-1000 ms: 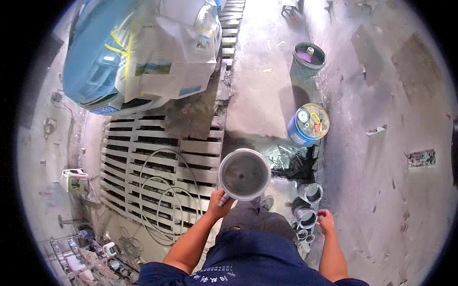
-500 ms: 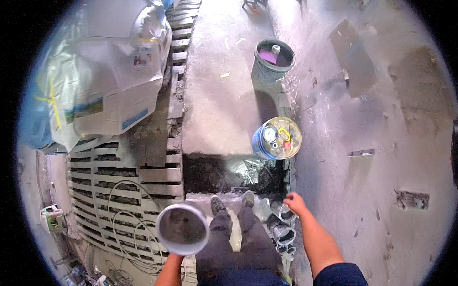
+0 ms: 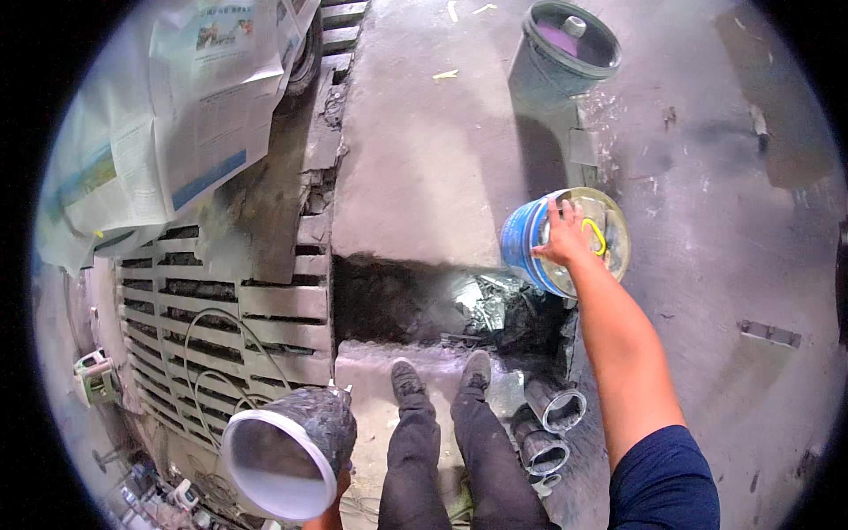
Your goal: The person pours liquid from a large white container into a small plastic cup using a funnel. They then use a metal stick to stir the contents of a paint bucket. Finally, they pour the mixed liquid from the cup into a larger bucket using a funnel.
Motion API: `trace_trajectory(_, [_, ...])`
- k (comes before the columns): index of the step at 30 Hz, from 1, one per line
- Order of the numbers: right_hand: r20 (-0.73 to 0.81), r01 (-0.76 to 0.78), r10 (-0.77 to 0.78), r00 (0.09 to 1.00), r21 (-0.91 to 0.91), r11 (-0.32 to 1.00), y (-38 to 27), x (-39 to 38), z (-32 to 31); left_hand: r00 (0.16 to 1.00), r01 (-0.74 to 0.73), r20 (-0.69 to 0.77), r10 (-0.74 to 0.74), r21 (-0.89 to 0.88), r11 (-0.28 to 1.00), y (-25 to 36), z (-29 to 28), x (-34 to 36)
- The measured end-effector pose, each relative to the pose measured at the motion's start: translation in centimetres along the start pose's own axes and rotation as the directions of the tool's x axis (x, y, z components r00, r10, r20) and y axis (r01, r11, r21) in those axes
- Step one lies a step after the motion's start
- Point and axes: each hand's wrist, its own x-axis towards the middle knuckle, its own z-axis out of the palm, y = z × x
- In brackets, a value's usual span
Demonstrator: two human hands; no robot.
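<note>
At the lower left, my left hand (image 3: 343, 488) holds a dark-coated bucket (image 3: 340, 424) with a broad white rim, its mouth tilted toward the lower left. The fingers are mostly behind it. My right hand (image 3: 563, 237) reaches out to the blue pail (image 3: 523, 243). Thumb and fingers curve around a small round can on its lid; the palm and fingers cover nearly all of the can. A yellow loop (image 3: 595, 237) lies on the same lid, just right of the hand.
A dark bucket (image 3: 565, 75) with a white-capped container inside stands farther off. A rubble-filled pit (image 3: 397, 305) lies before my feet. Several used cans (image 3: 561, 411) lie at right. Left are a slatted grating (image 3: 283, 331), a hose (image 3: 199, 340) and a paper-covered object (image 3: 194, 115).
My right hand has moved from beside the used cans up onto the blue pail's lid. The bucket in my left hand has tipped over sideways and shifted left. The view has moved too.
</note>
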Motion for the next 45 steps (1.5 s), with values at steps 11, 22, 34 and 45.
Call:
trace_trajectory(11, [0.11, -0.16, 0.139, 0.984, 0.887, 0.433, 3.5, -5.1, -5.3, 0.987, -0.157, 0.001, 0.163, 0.278, 0.948, 1.5, -0.9, -2.2])
trace_trajectory(22, [-0.116, -0.002, -0.304, 0.946, 0.932, -0.363, -6.0, -36.1, -27.4, 0.902, -0.431, 0.087, 0.422, 0.151, 0.89, 15.2, -2.9, -9.6])
trace_trajectory(34, [-0.742, 0.853, -0.428, 0.516, 0.4, 0.335, -13.6, -50.3, -39.5, 0.89, -0.454, 0.03, 0.456, -0.06, 0.889, 23.2, -2.0, -15.1])
trace_trajectory(45, [-0.477, 0.791, -0.644, 0.598, 0.222, 0.57, -11.3, -53.8, -43.7, 0.856, -0.516, 0.015, 0.517, 0.099, 0.851, 23.1, -0.6, -17.1])
